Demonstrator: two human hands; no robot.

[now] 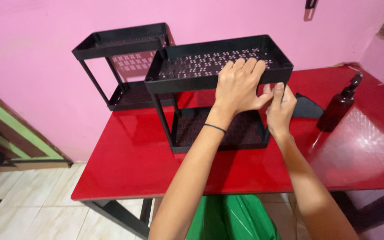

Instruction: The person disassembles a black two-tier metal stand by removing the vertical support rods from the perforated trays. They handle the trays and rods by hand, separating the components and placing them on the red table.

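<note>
Rack (210,66), black, two tiers w/ perforated trays, stands at 12 o'clock from me on the red worktop (130,164), near its middle. Long axis runs roughly 9 to 3, tilted a bit so the right end sits further back.

Going left to right: a second black rack (121,42), same kind, sits at 10–11 o'clock behind the first, close to the pink wall (32,53). Then my left hand (238,86), dark band on the wrist, laid over the front rim of the top tray toward its right end; fingers (245,64) curled over the edge, gripping it. Just beside it, my right hand (281,109) is at the rack's front right corner post, thumb and fingers pinched on the post below the top tray, touching the left hand's thumb. Both hands are on the rack; the left sits higher, the right lower and slightly nearer the corner.

Further right, at 2 o'clock, a loose black curved piece (307,106) lies flat, and a dark pump bottle (341,106) stands apart from the rack.

Surface is glossy red, reflective. Room: pink walls, pale tiled floor (32,209) at 8 o'clock, something green (232,218) under the front edge at 6.
</note>
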